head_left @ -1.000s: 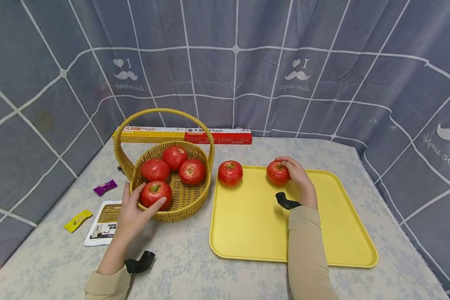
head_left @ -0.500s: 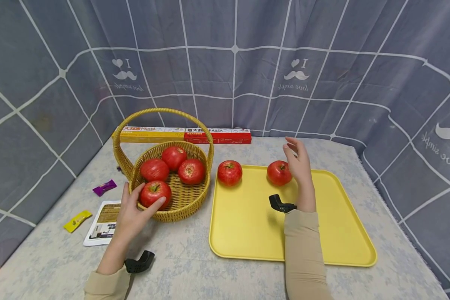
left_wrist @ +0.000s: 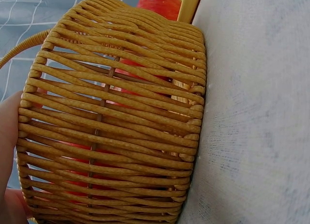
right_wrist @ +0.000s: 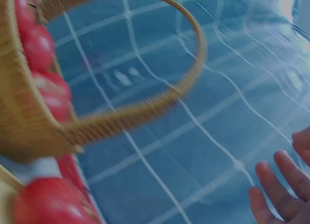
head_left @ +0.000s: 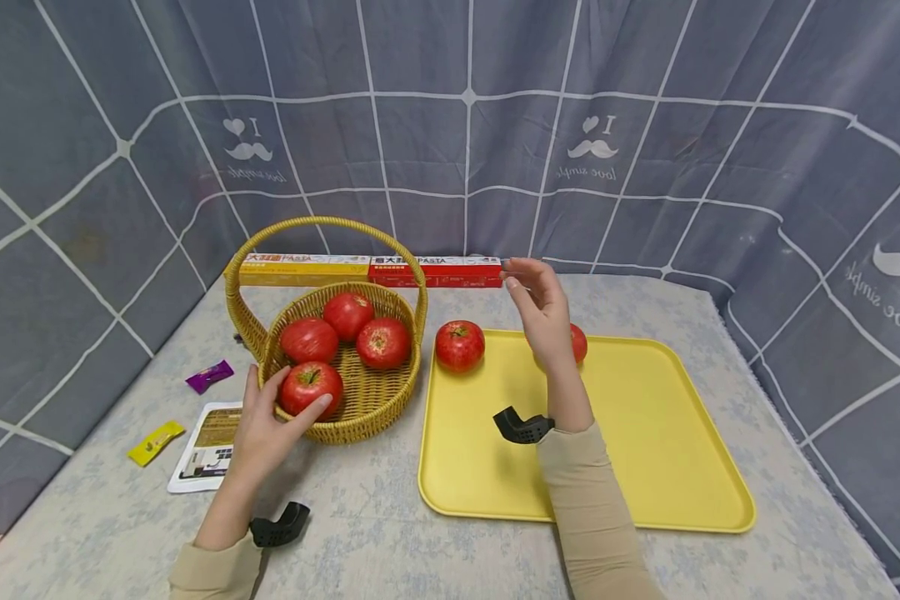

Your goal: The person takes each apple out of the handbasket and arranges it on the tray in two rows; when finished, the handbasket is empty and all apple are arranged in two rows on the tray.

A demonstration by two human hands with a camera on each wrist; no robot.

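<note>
At the front left of the wicker basket [head_left: 360, 429], my left hand [head_left: 266, 433] holds a red apple [head_left: 312, 388], thumb on one side and fingers on the other. Three more apples [head_left: 385, 343] lie in the basket. In the left wrist view, part of that hand [left_wrist: 8, 146] shows beside the woven wall [left_wrist: 111, 117]. My right hand [head_left: 546, 312] is raised over the yellow tray [head_left: 645, 433], fingers apart and holding nothing. One apple [head_left: 460, 346] sits at the tray's back left corner. Another apple [head_left: 578, 343] is partly hidden behind the right hand.
A yellow pasta box [head_left: 307, 275] and a red pasta box [head_left: 450, 276] lie behind the basket, whose tall handle [head_left: 330, 221] arches up. A purple wrapped sweet [head_left: 210, 377], a yellow one [head_left: 156, 442] and a white packet [head_left: 206, 450] lie at left.
My right hand has let go of the apple at the back of the tray, lifted, and moved left toward the basket. The left hand has stayed in place.
</note>
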